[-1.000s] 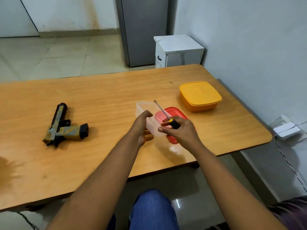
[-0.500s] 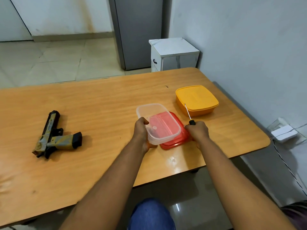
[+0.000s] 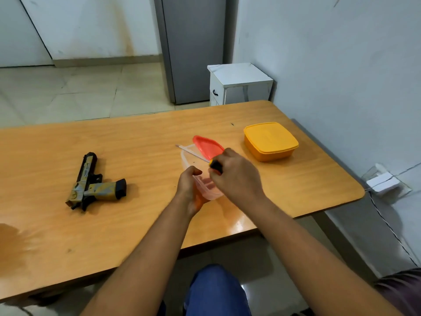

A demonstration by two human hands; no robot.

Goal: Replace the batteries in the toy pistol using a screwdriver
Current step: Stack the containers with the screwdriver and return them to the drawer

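Wooden orange table (image 3: 141, 142) against white wall. Black-and-tan toy pistol (image 3: 95, 182) lies at 9 o'clock, untouched. Left hand (image 3: 190, 185) grips clear plastic container (image 3: 200, 176); right hand (image 3: 237, 176) clutches yellow-black-handled screwdriver (image 3: 205, 158) and tilted red lid (image 3: 208, 147). Closed yellow box (image 3: 270, 140) at 2 o'clock.

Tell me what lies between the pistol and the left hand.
Head view: only bare table between the pistol and the left hand.

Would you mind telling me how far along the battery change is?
Early. Done: the screwdriver is in the right hand. In hand: the left hand holds the clear container with the red lid raised. Left: the toy pistol lies untouched on the table.
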